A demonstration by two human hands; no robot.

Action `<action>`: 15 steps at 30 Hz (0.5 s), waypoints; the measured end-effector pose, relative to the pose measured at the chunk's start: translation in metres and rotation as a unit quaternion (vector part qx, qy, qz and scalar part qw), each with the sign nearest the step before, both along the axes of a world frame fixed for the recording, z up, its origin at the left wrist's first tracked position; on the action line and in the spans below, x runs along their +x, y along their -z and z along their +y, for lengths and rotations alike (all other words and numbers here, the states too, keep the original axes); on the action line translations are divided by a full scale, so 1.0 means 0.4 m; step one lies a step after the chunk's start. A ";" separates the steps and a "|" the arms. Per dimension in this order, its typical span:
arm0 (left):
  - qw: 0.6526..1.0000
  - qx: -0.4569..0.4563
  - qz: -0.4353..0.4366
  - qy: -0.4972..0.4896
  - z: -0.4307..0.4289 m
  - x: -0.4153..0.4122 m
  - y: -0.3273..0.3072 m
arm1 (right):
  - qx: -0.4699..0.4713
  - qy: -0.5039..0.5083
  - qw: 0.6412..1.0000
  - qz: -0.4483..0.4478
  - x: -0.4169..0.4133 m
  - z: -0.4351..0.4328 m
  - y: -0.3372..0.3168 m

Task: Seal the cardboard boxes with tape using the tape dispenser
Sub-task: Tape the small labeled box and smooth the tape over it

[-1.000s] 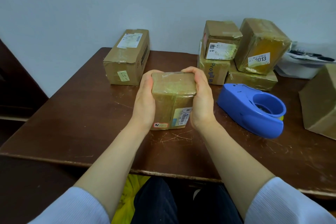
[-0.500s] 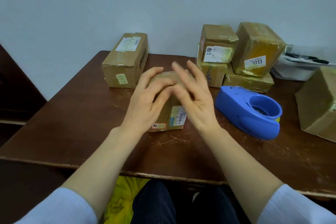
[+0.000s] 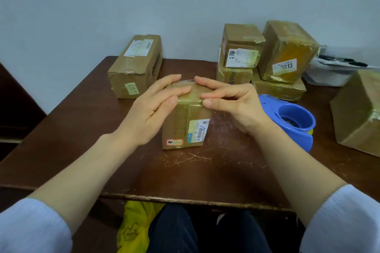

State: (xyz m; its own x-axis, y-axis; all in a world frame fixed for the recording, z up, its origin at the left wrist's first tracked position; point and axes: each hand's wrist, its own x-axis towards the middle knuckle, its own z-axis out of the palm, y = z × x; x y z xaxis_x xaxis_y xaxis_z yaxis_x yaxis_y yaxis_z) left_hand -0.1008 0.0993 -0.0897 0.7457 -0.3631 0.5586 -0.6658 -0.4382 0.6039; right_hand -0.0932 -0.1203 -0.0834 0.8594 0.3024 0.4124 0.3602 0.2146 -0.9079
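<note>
Head view — small box (image 3: 181, 123) pressed from above.
We lay left hand (image 3: 152, 107) and right hand (image 3: 236, 104) on its top, fingers straight and uncurled — tape dispenser (image 3: 296, 123) just beside.

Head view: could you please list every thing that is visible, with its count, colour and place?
centre box: 1, brown, taped, middle of table, under both hands
long box: 1, brown, back left
stacked boxes: 4, brown with yellowish tape, back right
right box: 1, brown, right edge, partly out of frame
tape dispenser: 1, blue, right of centre box
white package: 1, white, back right, beside the stack
yellow bag: 1, yellow, below the table's near edge
table: 1, dark brown, scratched
left hand: 1, fingers flat on centre box top
right hand: 1, fingers on the top, thumb at its front edge
sleeves: 2, pale blue, bottom corners
</note>
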 end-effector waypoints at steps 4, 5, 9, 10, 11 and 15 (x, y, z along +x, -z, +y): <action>0.999 -0.026 -0.038 -0.025 -0.022 -0.010 0.008 | -0.009 0.062 0.997 -0.054 -0.010 0.034 0.022; 0.998 -0.011 -0.057 -0.036 -0.026 -0.010 0.008 | -0.014 0.075 0.994 -0.072 -0.011 0.043 0.025; 0.995 0.075 -0.058 -0.030 -0.002 0.003 -0.006 | -0.049 0.032 0.997 -0.052 0.007 0.021 0.012; 0.995 0.089 -0.035 -0.021 0.009 0.004 -0.011 | -0.049 0.008 0.998 -0.034 0.008 0.010 0.008; 0.995 0.096 -0.008 -0.013 0.017 0.004 -0.015 | -0.044 -0.014 0.999 -0.013 0.009 0.000 0.004; 0.997 0.040 0.058 0.015 0.020 -0.009 -0.023 | 0.009 -0.021 0.999 0.049 -0.006 0.006 0.007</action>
State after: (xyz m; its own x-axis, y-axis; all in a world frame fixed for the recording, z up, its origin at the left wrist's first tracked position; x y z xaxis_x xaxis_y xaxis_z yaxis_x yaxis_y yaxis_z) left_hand -0.1043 0.1071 -0.0805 0.7919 -0.4267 0.4368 -0.6067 -0.4694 0.6415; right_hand -0.0956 -0.1181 -0.0862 0.8823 0.3327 0.3329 0.2602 0.2444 -0.9341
